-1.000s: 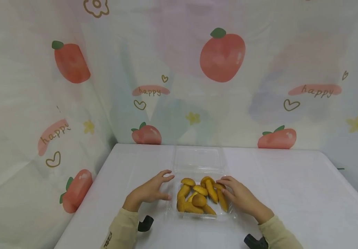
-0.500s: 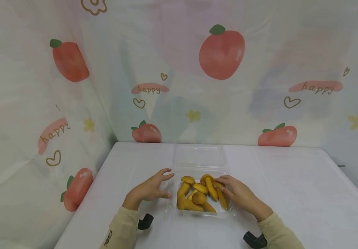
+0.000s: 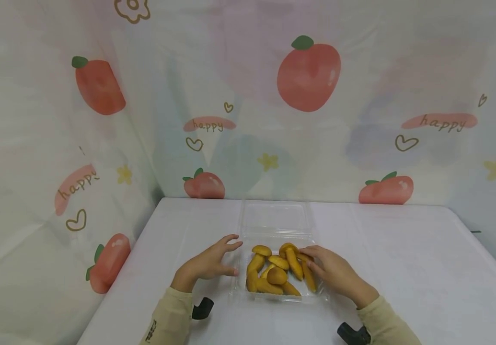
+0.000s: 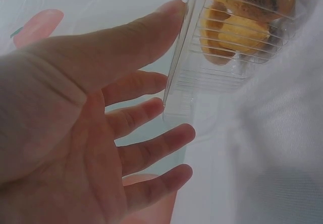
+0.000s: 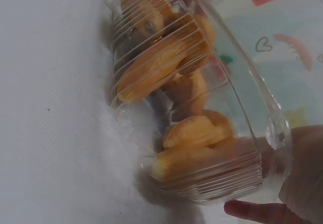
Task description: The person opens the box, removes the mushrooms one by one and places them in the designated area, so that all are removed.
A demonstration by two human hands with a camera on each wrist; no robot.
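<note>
A clear plastic container [image 3: 273, 298] with its lid [image 3: 275, 218] laid back holds several yellow-brown mushrooms [image 3: 277, 276]. My left hand [image 3: 206, 262] is beside its left rim, fingers spread and holding nothing; in the left wrist view the thumb of that hand [image 4: 75, 118] lies at the container edge [image 4: 176, 57]. At the right side, my right hand [image 3: 338, 274] reaches over the rim and pinches the cap of the rightmost mushroom [image 3: 309, 278] between fingers and thumb. In the right wrist view, the ribbed wall [image 5: 222, 181] partly hides the fingers of my right hand [image 5: 308, 173].
The container stands on a white-covered table [image 3: 403, 258]. Black curved pieces lie near each wrist, one at the left [image 3: 202, 308] and one at the right [image 3: 353, 334]. A fruit-patterned cloth [image 3: 252, 96] hangs behind and at the left.
</note>
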